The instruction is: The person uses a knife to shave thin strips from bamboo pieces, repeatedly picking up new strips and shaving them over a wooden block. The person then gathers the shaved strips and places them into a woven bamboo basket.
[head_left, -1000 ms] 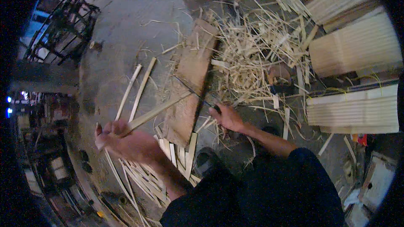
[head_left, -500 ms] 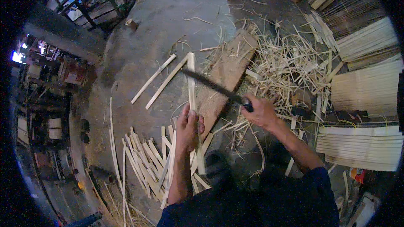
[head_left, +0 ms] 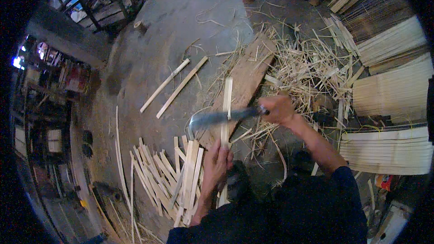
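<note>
The plank (head_left: 251, 70) lies on the floor, with shavings (head_left: 312, 65) heaped along its right side and mats (head_left: 386, 151) farther right. A pile (head_left: 153, 176) of cut pieces lies left of the left hand (head_left: 218, 160). The strip (head_left: 228, 91) extends over the plank. Left hand: fingers closed on the strip's near portion. Right hand (head_left: 280, 110): gripping the knife (head_left: 212, 120), blade pointing left across the strip; blade contact cannot be determined.

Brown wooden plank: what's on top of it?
Over the plank pass a pale strip, in the left hand, and a hooked knife, in the right hand. Thin slivers lie toward its far end. The surface beneath strip and knife is covered; contact is unclear.
</note>
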{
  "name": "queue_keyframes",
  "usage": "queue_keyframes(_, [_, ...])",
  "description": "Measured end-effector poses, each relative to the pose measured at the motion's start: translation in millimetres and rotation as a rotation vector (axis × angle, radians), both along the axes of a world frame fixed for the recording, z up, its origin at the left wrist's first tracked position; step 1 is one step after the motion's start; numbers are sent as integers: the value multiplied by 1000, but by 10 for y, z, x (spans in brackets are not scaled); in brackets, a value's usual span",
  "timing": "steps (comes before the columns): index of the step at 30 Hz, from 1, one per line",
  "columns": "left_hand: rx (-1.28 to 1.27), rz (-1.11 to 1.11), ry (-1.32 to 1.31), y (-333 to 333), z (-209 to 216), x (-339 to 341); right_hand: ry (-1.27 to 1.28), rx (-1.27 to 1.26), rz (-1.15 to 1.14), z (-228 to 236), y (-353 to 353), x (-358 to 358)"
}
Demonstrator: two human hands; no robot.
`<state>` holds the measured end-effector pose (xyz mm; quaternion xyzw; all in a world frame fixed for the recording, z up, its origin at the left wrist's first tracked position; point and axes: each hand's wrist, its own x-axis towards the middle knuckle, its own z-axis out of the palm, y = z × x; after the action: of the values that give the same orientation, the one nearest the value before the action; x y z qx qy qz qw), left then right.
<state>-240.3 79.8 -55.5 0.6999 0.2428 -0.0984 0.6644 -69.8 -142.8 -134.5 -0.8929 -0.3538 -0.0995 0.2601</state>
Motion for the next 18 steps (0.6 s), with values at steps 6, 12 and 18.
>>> queue_keyframes(6, [6,-57,126,153,-34,-361,215,-104,-509,-59,-693,303])
queue_keyframes(12, [108,-175,-54,-18,-150,112,-34,-52,-17,243,148,-406])
queue_keyframes(18, [245,-197,-32,194,-230,-498,472,-131,-615,188,-705,449])
